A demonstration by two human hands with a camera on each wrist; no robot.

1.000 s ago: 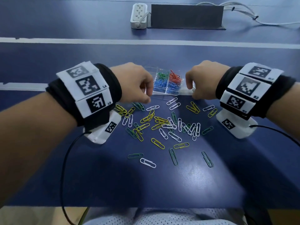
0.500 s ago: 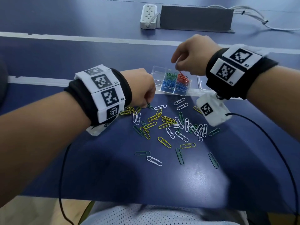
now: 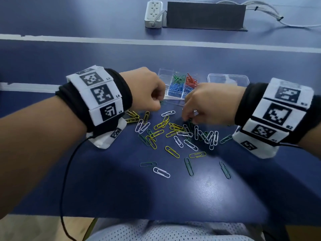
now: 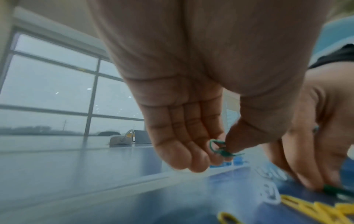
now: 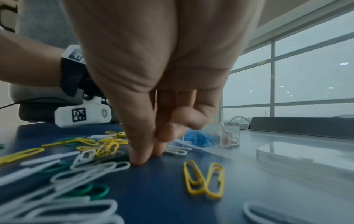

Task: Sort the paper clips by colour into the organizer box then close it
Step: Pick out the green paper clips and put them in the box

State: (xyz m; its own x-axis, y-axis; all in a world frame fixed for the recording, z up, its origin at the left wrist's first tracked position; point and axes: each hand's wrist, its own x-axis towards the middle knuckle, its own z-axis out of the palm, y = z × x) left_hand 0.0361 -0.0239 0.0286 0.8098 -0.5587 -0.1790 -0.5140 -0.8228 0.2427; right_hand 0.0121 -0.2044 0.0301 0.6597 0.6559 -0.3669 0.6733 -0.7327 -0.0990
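Note:
Yellow, white and green paper clips [image 3: 173,133] lie scattered on the blue table. Behind them stands the clear organizer box [image 3: 164,74], which has green, red and blue clips in separate compartments. My left hand [image 3: 157,101] hovers at the pile's far left. In the left wrist view, my left hand [image 4: 222,148] pinches green paper clips [image 4: 216,147] between thumb and forefinger. My right hand [image 3: 188,118] reaches down into the pile. Thumb and forefinger of my right hand [image 5: 147,157] are pressed together on the table, at a green clip [image 4: 333,189].
The box's clear lid [image 3: 227,78] lies flat to its right. A white power strip [image 3: 153,13], a dark panel [image 3: 205,16] and cables [image 3: 271,14] sit at the back. The table's near edge [image 3: 156,217] runs above my lap.
My right hand has come down from above the box's red compartment into the clip pile. My left hand has stayed at the pile's far left edge.

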